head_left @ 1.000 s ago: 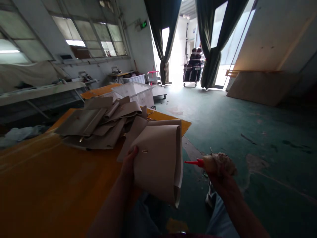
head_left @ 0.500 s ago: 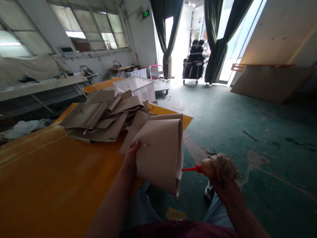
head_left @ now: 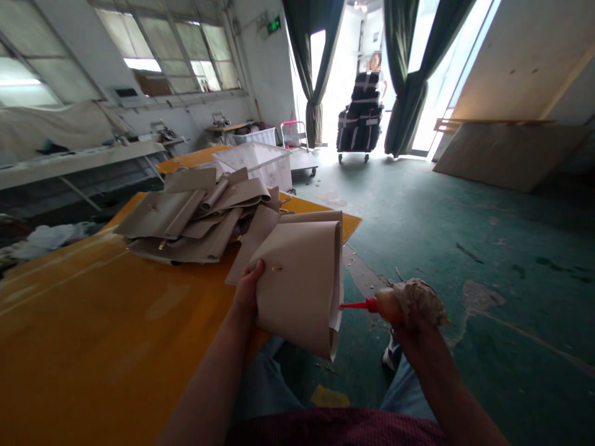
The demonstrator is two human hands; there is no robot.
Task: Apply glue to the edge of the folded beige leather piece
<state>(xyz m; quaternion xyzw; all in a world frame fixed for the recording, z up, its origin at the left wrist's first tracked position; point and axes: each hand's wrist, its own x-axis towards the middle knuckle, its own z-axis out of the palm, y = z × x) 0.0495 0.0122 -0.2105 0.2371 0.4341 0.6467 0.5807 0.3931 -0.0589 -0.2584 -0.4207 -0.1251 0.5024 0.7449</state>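
A beige bag panel, folded and fitted with a small gold clasp, is held up at the table's corner. My left hand grips its left edge, thumb on the front face. Wrapped around a glue bottle with a red nozzle is my right hand; a crumpled, pale cloth covers the bottle's rear. The nozzle tip is at the panel's open right edge; whether it touches, I cannot tell. A pile of similar beige pieces lies just beyond on the orange table.
Past the table stands a translucent plastic crate, with a flat trolley beside it. In the bright doorway, a person is behind a cart stacked with black bundles. A board leans against the right wall.
My right hand has raised the bottle slightly, its nozzle moving up along the panel's edge. In the doorway, the loaded cart has shifted left, and the person behind it shows more.
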